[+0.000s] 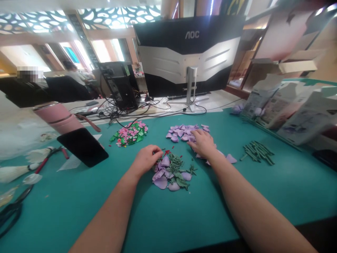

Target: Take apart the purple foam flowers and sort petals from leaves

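My left hand (147,158) is at the left edge of a mixed pile, its fingers curled together; whatever they hold, if anything, is hidden. That pile has pale purple petal pieces (160,182), green leaf-like and small branching pieces (176,161), and a few tiny red pieces (167,152). Fingers stretched forward, my right hand (203,142) rests on the near right side of a heap of purple petal pieces (179,132). More petal pieces (231,159) lie under and beside my right wrist.
Pink and green small parts (133,133) form a pile at the back left. Dark green sticks (258,151) lie at right, before several boxes (302,112). A phone (83,147) leans on a pink bottle (54,117). Cables (116,114) and a monitor (189,52) stand behind.
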### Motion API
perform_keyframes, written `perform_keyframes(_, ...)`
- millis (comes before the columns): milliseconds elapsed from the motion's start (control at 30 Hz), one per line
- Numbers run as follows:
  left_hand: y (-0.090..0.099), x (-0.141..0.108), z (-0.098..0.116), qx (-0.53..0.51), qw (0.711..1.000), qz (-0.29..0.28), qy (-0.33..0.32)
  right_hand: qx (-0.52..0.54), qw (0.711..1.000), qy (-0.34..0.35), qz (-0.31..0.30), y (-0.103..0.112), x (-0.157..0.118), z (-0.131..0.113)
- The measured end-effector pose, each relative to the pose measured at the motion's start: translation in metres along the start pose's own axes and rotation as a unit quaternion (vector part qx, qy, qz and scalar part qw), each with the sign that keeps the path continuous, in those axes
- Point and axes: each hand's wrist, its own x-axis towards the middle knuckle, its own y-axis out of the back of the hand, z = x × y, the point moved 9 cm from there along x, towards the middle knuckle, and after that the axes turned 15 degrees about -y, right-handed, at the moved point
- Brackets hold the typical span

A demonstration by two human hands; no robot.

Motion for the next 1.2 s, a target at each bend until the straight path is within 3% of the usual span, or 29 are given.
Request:
perform_keyframes(200,-0.005,-0.001,0.004,0.003,1.000,-0.014,-0.020,-0.095,0.995,-0.006,-0.020,-0.020,-0.002,0.007)
perform_keyframes(433,-0.012,-0.002,0.003,0.066,0.996,-0.050,-0.023,-0.075,0.996,-0.033,0.020,-0.013,0.002,0.016)
perform_keyframes(667,-0.020,-0.006,0.008,0.114,0.986,-0.121,-0.016,-0.001,0.996,0.053,0.077,0.002,-0.009,-0.011)
perform_keyframes(900,-0.025,-0.011,0.025,0.134,0.975,-0.170,-0.051,0.070,0.984,0.161,0.043,-0.002,-0.030,-0.051)
perform_keyframes(1067,-0.024,-0.010,0.027,0.154,0.972,-0.166,-0.060,0.106,0.971,0.215,-0.008,-0.008,-0.052,-0.076)
perform_keyframes(1200,-0.020,-0.007,0.026,0.159,0.977,-0.124,-0.068,0.109,0.969,0.220,-0.026,-0.011,-0.058,-0.081)
